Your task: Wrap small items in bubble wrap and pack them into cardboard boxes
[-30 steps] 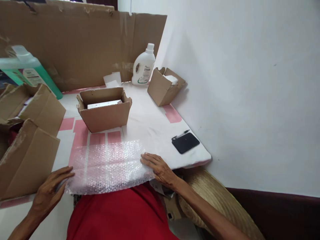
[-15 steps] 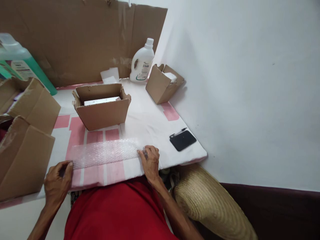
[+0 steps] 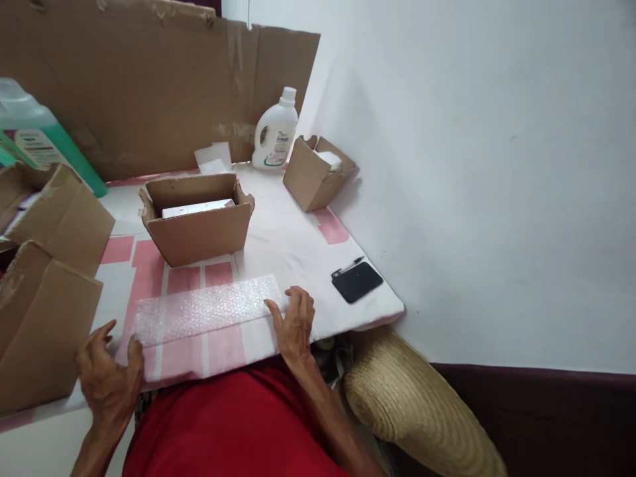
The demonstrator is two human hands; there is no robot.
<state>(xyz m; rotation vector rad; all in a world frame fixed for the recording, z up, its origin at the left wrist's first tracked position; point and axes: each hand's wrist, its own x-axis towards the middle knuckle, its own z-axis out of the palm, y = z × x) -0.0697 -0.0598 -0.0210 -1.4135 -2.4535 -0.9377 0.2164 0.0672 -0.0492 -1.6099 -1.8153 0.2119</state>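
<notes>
A folded strip of clear bubble wrap [image 3: 203,309] lies flat on the white and pink table [image 3: 298,245] in front of me. My right hand [image 3: 294,322] rests at the strip's right end, fingers spread, thumb touching its edge. My left hand [image 3: 109,377] sits at the strip's left end with fingers apart, the thumb touching the corner. Neither hand grips it. Behind the strip stands an open cardboard box [image 3: 199,218] with a white flat item [image 3: 196,208] inside.
A smaller open box [image 3: 313,175] and a white bottle [image 3: 273,136] stand at the back by the wall. A black phone with a pen [image 3: 356,281] lies right. Cardboard boxes [image 3: 44,291] and a green bottle [image 3: 34,139] crowd the left. A straw hat [image 3: 417,411] lies below the table edge.
The bubble wrap was a wide sheet hanging over the table edge; it was folded into a narrow strip. Both hands then loosened their pinch and now rest open at its ends.
</notes>
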